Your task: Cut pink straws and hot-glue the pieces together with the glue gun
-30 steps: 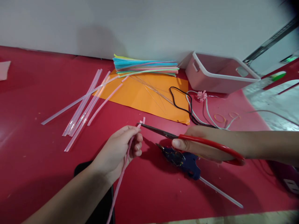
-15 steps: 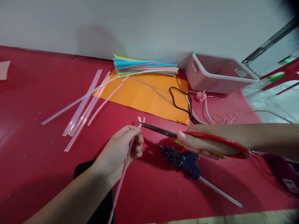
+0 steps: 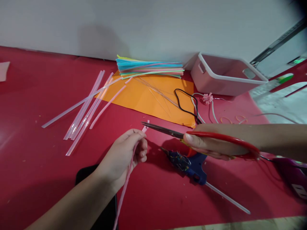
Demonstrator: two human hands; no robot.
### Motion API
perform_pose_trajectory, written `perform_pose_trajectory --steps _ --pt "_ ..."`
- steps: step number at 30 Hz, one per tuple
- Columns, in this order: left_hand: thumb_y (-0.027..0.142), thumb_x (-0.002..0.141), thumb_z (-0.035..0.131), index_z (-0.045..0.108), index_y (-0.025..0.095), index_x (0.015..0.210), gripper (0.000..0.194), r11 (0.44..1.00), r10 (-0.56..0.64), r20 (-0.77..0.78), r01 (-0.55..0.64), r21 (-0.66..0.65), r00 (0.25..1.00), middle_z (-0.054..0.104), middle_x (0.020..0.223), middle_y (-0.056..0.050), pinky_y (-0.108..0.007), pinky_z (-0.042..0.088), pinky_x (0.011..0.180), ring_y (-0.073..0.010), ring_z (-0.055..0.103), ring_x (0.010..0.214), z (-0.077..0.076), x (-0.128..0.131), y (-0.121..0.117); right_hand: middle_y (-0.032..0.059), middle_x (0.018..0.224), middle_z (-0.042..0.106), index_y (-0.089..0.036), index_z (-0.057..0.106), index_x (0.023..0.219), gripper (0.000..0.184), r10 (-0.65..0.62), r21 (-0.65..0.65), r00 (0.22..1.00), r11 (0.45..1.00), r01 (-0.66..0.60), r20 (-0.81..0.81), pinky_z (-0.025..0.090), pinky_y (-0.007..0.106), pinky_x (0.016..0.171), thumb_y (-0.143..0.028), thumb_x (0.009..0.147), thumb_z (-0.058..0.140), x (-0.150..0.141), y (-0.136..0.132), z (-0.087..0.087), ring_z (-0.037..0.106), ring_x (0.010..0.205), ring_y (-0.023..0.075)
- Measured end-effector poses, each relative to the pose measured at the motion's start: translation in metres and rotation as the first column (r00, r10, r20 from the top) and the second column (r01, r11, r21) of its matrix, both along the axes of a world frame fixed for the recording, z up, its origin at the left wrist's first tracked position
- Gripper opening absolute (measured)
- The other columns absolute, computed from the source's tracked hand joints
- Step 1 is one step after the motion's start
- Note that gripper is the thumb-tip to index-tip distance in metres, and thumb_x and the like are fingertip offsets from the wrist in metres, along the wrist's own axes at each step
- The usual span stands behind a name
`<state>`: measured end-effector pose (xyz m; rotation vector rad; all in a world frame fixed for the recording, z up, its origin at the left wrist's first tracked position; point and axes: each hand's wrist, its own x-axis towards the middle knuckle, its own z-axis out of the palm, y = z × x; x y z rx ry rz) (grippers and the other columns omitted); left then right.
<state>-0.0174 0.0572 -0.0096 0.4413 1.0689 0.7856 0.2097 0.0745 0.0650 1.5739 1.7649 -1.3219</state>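
Note:
My left hand point(image 3: 128, 147) is closed in a pinch around a pink pipe cleaner point(image 3: 124, 188), whose long end hangs toward the bottom edge. The short tip pokes out above my fingertips. My right hand point(image 3: 206, 145) is wrapped round scissors with red handles point(image 3: 220, 135). Their dark blades point(image 3: 160, 128) look closed or nearly so and point left, level with the pipe cleaner's tip; whether they touch it I cannot tell. Below the scissors lies a blue hot glue gun point(image 3: 192, 166) with a clear glue stick point(image 3: 227, 197) in its back.
Clear glue sticks point(image 3: 81, 121) lie at left. A bundle of coloured pipe cleaners point(image 3: 148, 67) rests by the wall, beside orange paper point(image 3: 134, 97). A pink bin point(image 3: 225, 84), a black cord point(image 3: 184, 110) and a pink fluffy piece point(image 3: 207, 98) are at right. Something black point(image 3: 105, 207) lies under my left forearm.
My right hand has lifted the scissors slightly. A pink end that stood above the blades at the pipe cleaner's tip no longer shows. My left hand has stayed almost still.

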Motion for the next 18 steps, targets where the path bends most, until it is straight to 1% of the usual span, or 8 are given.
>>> perform_pose_trajectory --steps 3,6,8,10,12,14,16,18 --pt "0.019 0.086 0.061 0.052 0.018 0.067 0.021 1.000 0.007 -0.006 -0.007 -0.011 1.000 0.052 0.055 0.005 -0.017 0.037 0.044 -0.0066 0.043 0.048 0.000 0.000 0.000 0.0015 0.043 0.045 -0.019 0.038 0.050 0.086 0.001 -0.046 0.998 0.999 0.001 0.056 0.036 0.024 0.044 -0.099 0.066 0.011 -0.002 0.002 0.006 0.041 0.039 0.0090" --pt "0.019 0.085 0.061 0.052 0.018 0.068 0.020 1.000 0.012 0.006 -0.012 -0.009 1.000 0.052 0.056 0.005 -0.018 0.037 0.045 -0.0067 0.044 0.049 0.000 -0.001 0.000 -0.0002 0.044 0.041 -0.020 0.038 0.052 0.086 0.020 -0.018 0.999 1.000 -0.019 0.047 0.033 0.025 0.042 -0.100 0.064 0.009 0.000 0.003 0.006 0.038 0.039 0.0093" --pt "0.018 0.085 0.061 0.052 0.019 0.068 0.019 1.000 0.019 0.018 -0.019 -0.012 1.000 0.052 0.056 0.005 -0.018 0.037 0.045 -0.0068 0.043 0.049 -0.001 -0.001 0.000 -0.0008 0.047 0.040 -0.020 0.038 0.055 0.085 0.062 0.058 0.997 0.996 -0.064 0.042 0.030 0.026 0.043 -0.099 0.065 0.009 0.005 0.004 0.003 0.034 0.042 0.0096" --pt "0.018 0.085 0.061 0.052 0.019 0.070 0.018 1.000 0.025 0.032 -0.025 -0.009 0.999 0.052 0.056 0.005 -0.017 0.036 0.045 -0.0068 0.043 0.049 -0.001 -0.001 0.000 -0.0006 0.052 0.041 -0.020 0.039 0.058 0.081 0.128 0.181 0.987 0.973 -0.145 0.100 0.027 0.027 0.045 -0.097 0.070 0.015 0.012 0.008 -0.002 0.033 0.047 0.0103" --pt "0.019 0.086 0.061 0.052 0.019 0.070 0.018 1.000 0.026 0.040 -0.026 -0.001 0.999 0.053 0.057 0.005 -0.017 0.036 0.045 -0.0067 0.043 0.050 -0.001 -0.001 -0.001 0.0007 0.055 0.046 -0.020 0.045 0.060 0.073 0.167 0.295 0.948 0.923 -0.247 0.273 0.028 0.028 0.048 -0.090 0.076 0.029 0.020 0.014 -0.008 0.039 0.049 0.0123" --pt "0.020 0.087 0.061 0.052 0.019 0.071 0.018 1.000 0.020 0.032 -0.020 0.011 0.999 0.054 0.058 0.005 -0.017 0.037 0.046 -0.0067 0.044 0.050 -0.001 0.000 -0.002 0.0052 0.058 0.055 -0.020 0.051 0.062 0.065 0.151 0.421 0.856 0.820 -0.387 0.494 0.031 0.031 0.053 -0.079 0.085 0.034 0.029 0.023 -0.015 0.049 0.055 0.0171" --pt "0.022 0.088 0.061 0.053 0.019 0.072 0.018 1.000 -0.008 0.006 0.007 0.024 1.000 0.056 0.059 0.005 -0.017 0.039 0.048 -0.0068 0.046 0.051 0.000 0.001 -0.004 0.0098 0.071 0.064 -0.020 0.058 0.071 0.055 0.135 0.467 0.759 0.716 -0.519 0.637 0.029 0.032 0.054 -0.065 0.092 0.034 0.038 0.034 -0.021 0.059 0.063 0.0232" --pt "0.024 0.089 0.061 0.054 0.019 0.073 0.018 0.997 -0.058 -0.029 0.060 0.058 0.998 0.058 0.061 0.004 -0.018 0.039 0.049 -0.0065 0.048 0.051 0.001 0.002 -0.005 0.0122 0.083 0.069 -0.020 0.062 0.084 0.044 0.085 0.472 0.690 0.669 -0.574 0.719 0.029 0.032 0.052 -0.052 0.096 0.035 0.049 0.044 -0.027 0.064 0.071 0.0276"
